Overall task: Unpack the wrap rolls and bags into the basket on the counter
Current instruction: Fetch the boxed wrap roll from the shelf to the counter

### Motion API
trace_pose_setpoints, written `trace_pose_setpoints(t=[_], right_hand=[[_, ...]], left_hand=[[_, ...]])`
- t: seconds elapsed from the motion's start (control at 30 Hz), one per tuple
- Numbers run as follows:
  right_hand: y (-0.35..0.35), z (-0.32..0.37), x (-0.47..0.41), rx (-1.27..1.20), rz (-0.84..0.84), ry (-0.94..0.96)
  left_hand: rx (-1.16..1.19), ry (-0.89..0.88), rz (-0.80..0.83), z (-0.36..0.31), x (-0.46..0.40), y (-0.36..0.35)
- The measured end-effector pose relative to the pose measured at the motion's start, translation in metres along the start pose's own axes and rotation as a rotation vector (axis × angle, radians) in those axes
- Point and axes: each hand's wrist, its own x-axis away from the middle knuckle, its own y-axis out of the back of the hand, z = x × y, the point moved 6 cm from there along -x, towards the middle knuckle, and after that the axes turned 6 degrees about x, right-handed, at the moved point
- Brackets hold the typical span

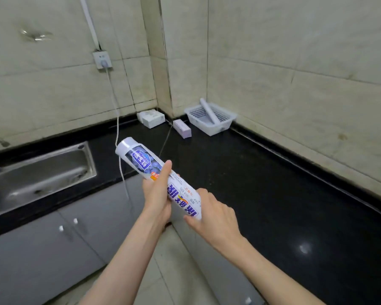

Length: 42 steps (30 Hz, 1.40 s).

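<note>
I hold a packaged wrap roll (141, 160), white with blue print, slanted in the air above the counter's inner corner. My left hand (157, 194) grips its middle, thumb up along the wrapper. My right hand (213, 213) holds the roll's near end, fingers curled at the wrapper's edge. A white plastic basket (223, 125) stands on the black counter (262, 183) by the far wall, with one plain white roll (209, 111) leaning in it. A lilac box (182, 128) lies left of the basket.
Two white boxes (151, 118) sit in the far corner. A steel sink (37, 172) is set in the counter at left. A white cable (118, 128) hangs from a wall socket (102, 60) across the counter. Grey cabinet doors (64, 238) are below.
</note>
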Motion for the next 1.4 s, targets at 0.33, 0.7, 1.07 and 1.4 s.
trace_pose_setpoints(t=[0.33,0.7,1.07,1.4], right_hand=[[-0.057,0.022,-0.178,-1.021,0.748,-0.032],[-0.133,0.067,-0.392,-0.162,0.262,-0.073],[-0.196,0.026,-0.493,-0.195,0.333,-0.323],[-0.244,-0.053,-0.574,-0.122,0.299,-0.426]], left_hand=[[0.089,0.227,0.456,-0.037,-0.171,0.005],[0.024,0.312,0.268,-0.034,-0.418,0.041],[-0.082,0.561,0.343,0.017,-0.545,0.048],[-0.245,0.628,0.161,0.097,-0.624,0.017]])
